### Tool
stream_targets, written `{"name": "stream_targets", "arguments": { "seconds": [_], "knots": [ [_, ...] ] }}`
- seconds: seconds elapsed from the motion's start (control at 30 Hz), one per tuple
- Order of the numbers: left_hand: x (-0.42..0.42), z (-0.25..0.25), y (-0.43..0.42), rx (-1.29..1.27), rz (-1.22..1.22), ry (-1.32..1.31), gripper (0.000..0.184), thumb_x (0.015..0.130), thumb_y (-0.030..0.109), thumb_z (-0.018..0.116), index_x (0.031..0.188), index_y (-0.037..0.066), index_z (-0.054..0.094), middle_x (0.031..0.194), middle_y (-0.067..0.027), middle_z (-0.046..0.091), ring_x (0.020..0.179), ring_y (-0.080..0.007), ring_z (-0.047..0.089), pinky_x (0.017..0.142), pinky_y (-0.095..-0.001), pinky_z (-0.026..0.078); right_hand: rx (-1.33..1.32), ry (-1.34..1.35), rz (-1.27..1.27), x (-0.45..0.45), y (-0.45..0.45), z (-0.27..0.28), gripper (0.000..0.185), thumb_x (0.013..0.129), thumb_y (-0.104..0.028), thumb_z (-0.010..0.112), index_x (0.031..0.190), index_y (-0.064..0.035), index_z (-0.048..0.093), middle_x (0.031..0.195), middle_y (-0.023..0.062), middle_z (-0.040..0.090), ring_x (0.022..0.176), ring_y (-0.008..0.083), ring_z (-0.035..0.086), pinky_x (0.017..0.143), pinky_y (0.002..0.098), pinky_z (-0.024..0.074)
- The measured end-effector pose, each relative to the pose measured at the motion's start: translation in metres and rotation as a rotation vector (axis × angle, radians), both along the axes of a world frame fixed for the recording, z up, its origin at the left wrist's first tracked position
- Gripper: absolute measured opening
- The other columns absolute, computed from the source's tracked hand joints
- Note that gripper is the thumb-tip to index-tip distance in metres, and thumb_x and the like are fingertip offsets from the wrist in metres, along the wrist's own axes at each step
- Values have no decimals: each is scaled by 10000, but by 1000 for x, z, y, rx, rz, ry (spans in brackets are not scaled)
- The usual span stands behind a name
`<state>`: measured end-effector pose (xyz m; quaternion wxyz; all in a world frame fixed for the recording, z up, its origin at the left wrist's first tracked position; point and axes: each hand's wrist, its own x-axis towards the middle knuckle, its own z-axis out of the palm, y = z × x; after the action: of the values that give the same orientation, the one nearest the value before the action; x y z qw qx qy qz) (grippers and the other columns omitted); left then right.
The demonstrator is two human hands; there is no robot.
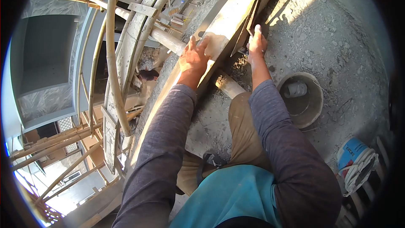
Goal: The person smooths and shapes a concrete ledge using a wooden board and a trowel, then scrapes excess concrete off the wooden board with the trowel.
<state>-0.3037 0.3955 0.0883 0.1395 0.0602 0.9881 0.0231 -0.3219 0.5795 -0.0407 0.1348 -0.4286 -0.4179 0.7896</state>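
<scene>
My left hand [194, 61] lies with spread fingers on the smooth top of a low concrete wall [222, 27], partly in bright sun. At the wall's near side, my right hand [257, 45] is closed round the handle of a flat trowel [245, 32]. Its long, thin blade is seen almost edge-on, close against the wall's side face. My fingers hide most of the handle, and whether the blade touches the wall I cannot tell.
A bucket [315, 109] with a pale object inside stands right of my knee. Farther right is a blue-and-white paint pail [354, 154]. A round pole [230, 85] meets the wall below my hands. Bamboo scaffolding [112, 59] and planks rise beyond the wall; rubble [337, 46] covers the floor.
</scene>
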Motion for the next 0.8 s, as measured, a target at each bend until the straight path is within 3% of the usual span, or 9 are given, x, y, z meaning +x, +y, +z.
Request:
{"name": "stream_targets", "arguments": {
  "seconds": [0.07, 0.27, 0.33, 0.37, 0.47, 0.63, 0.7, 0.8],
  "knots": [
    [-1, 2, 0, -20, -28, 6, 559, 804, 275, 711, 1319, 338, 503, 1479, -118, 325, 1312, -287, 400, 1025, -421, 402, 94, -38, 92, -2, -5, -11, 647, 880, -555, 562, 1062, 59, 649, 950, 134, 636, 860, 204, 577, 754, 310, 472],
    [-4, -2, -4, 1, -26, -8, 516, 802, 283, 713, 1286, 331, 541, 1483, -111, 323, 1320, -282, 394, 1035, -419, 394, 76, -43, 223, 3, -5, -10, 578, 873, -565, 570, 779, 4, 614, 766, 63, 572, 739, 161, 533, 658, 307, 440],
    [-3, -2, -5, 29, -16, -7, 476, 796, 278, 718, 1248, 309, 574, 1483, -107, 325, 1313, -282, 401, 1031, -410, 397, -70, -39, 246, 8, -7, 3, 529, 864, -540, 603, 699, -39, 562, 690, 28, 517, 659, 131, 485, 601, 293, 404],
    [-3, -2, -5, 28, -17, -8, 476, 796, 278, 718, 1248, 309, 574, 1483, -107, 325, 1313, -282, 401, 1031, -410, 397, -71, -6, 213, 10, -11, 11, 481, 835, -567, 621, 679, -124, 520, 568, -28, 403, 423, 83, 364, 405, 246, 291],
    [-1, -2, -3, -6, 2, -34, 482, 794, 275, 720, 1249, 304, 565, 1480, -111, 327, 1305, -286, 408, 1028, -403, 400, 22, 36, 143, 8, -7, 6, 453, 832, -545, 635, 705, -120, 542, 571, -31, 400, 429, 77, 364, 401, 243, 283],
    [-3, 2, -2, -31, -23, -11, 574, 799, 313, 713, 1328, 335, 491, 1489, -123, 312, 1300, -291, 414, 1012, -417, 413, -76, 19, -4, 3, 1, 3, 450, 835, -529, 638, 763, -90, 578, 575, -35, 406, 423, 73, 352, 397, 241, 273],
    [-5, 1, -4, -40, -44, -25, 576, 800, 320, 711, 1331, 340, 489, 1491, -124, 308, 1304, -291, 410, 1012, -420, 414, -4, -21, 20, 1, -3, -2, 501, 853, -495, 638, 740, -8, 610, 709, 10, 516, 654, 112, 449, 618, 290, 406],
    [-6, 1, -4, -39, -53, -41, 567, 803, 322, 708, 1327, 346, 494, 1491, -124, 308, 1312, -292, 402, 1016, -421, 410, -7, -17, 150, 2, -5, -8, 521, 859, -503, 628, 797, 14, 632, 773, 25, 550, 715, 129, 487, 694, 304, 440]
  ]
}}
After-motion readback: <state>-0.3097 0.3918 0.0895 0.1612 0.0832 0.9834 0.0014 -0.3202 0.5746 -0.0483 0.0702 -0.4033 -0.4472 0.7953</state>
